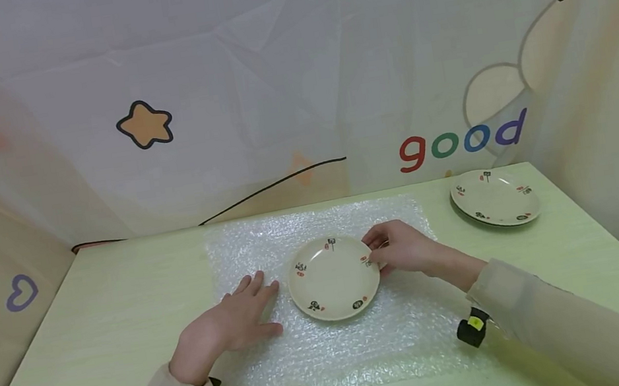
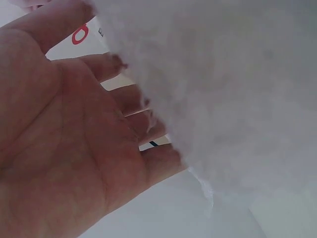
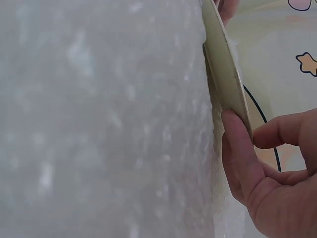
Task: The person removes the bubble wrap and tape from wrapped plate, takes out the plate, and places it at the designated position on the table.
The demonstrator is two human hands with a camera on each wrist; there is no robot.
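A cream plate [image 1: 331, 280] with small black and red motifs around its border is over a sheet of bubble wrap [image 1: 335, 362]. My right hand [image 1: 404, 247] pinches the plate's right rim, thumb on top. From the right wrist view, the plate [image 3: 225, 64] appears edge-on, with fingers of the right hand [image 3: 272, 183] on both sides of its rim. To the plate's left, my left hand [image 1: 232, 321] lies on the bubble wrap with fingers spread, apart from the plate. Blurred bubble wrap [image 2: 223, 99] covers the left hand's fingertips in the left wrist view.
Toward the back right corner of the pale green table [image 1: 96, 331], more matching plates [image 1: 495, 197] are stacked. A printed curtain [image 1: 272, 105] hangs behind the table and along both sides.
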